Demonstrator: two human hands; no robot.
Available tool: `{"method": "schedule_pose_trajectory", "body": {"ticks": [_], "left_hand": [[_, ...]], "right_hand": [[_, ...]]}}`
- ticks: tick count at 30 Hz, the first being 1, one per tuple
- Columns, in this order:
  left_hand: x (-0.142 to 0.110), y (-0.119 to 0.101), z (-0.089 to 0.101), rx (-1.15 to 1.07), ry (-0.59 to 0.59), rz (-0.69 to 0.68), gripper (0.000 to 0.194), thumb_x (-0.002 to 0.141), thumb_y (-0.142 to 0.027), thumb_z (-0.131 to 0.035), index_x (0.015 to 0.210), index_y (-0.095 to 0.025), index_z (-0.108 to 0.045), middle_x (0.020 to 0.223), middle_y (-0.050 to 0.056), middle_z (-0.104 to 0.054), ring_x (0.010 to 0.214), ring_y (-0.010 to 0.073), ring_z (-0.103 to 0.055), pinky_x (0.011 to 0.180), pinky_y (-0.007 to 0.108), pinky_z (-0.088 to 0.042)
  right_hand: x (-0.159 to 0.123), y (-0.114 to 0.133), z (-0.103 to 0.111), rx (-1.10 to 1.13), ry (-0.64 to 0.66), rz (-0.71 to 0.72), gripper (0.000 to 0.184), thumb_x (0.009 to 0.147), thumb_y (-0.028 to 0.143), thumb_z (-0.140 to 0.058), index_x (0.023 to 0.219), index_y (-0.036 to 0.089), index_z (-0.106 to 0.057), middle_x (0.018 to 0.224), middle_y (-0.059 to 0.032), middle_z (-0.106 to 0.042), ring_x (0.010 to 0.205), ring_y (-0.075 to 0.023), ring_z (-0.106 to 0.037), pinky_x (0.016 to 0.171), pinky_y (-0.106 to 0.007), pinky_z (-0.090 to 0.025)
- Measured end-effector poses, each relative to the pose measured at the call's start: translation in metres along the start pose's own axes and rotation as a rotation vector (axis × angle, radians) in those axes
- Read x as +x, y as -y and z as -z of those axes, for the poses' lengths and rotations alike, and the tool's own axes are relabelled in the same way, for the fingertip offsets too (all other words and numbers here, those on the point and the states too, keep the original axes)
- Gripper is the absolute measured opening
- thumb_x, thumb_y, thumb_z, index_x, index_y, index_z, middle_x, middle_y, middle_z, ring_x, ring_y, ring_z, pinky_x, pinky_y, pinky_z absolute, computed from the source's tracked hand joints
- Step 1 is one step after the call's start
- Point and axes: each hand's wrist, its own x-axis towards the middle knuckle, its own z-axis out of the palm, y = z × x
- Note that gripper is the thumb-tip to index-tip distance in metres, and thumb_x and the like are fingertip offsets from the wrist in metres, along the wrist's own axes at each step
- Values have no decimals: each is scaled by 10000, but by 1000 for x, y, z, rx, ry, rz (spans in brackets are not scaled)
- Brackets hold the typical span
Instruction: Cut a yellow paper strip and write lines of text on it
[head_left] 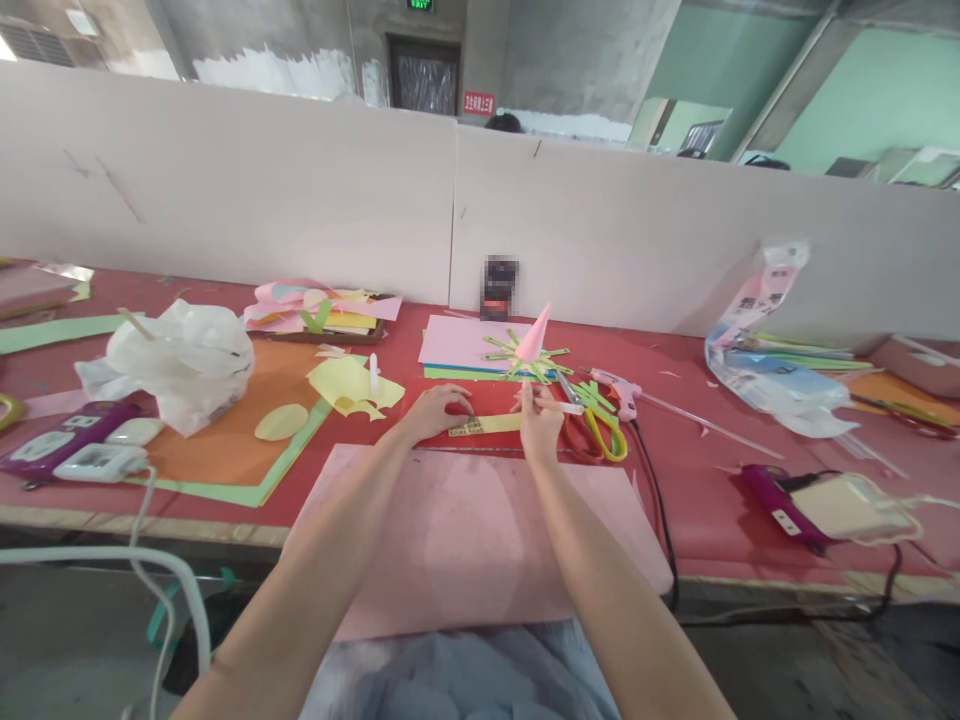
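Note:
A pale yellow paper strip (501,424) lies on a red sheet (420,432), with small dark lettering at its left end. My left hand (436,412) rests at that end, fingers curved and apart, fingertips by the strip's upper edge. My right hand (541,425) is closed on a slim pale pen-like stick (566,407), over the strip's right end. Just beyond it stands a pink paper cone (532,342) with green paper strips (553,355) spreading round its base. Scissors (611,437) with red and yellow handles lie beside my right hand.
A pink board (457,540) lies before me. Rightward are a glue gun (616,390) with its cord, and a purple power strip (780,508). On the left are a white plastic bag (187,355), orange paper (225,455) and another purple power strip (56,450). A white partition (300,190) stands behind.

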Motion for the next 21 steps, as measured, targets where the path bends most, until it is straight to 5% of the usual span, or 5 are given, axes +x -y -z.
{"method": "schedule_pose_trajectory", "body": {"ticks": [5, 11, 21], "left_hand": [[1, 3, -1, 24, 4, -21, 107, 751, -301, -616, 831, -273, -683, 1164, -27, -585, 1042, 183, -541, 956, 336, -377], [0, 2, -1, 33, -7, -15, 107, 750, -269, -599, 821, -269, -679, 1167, -32, -587, 1051, 181, -538, 958, 328, -380], [0, 3, -1, -7, -6, -70, 206, 747, -159, -547, 840, -276, -689, 1131, -33, -604, 1041, 163, -544, 948, 304, -388]], "right_hand": [[-6, 7, -5, 167, 199, 55, 327, 803, 514, -506, 694, 205, -515, 534, 5, -557, 570, -164, -607, 522, -247, -435], [-1, 0, -9, 243, 370, -55, 356, 772, 540, -541, 641, 211, -502, 449, 31, -521, 497, -142, -577, 504, -239, -452], [2, -3, -9, 256, 348, -102, 372, 807, 508, -498, 581, 219, -440, 398, 38, -478, 423, -129, -512, 457, -234, -406]]}}
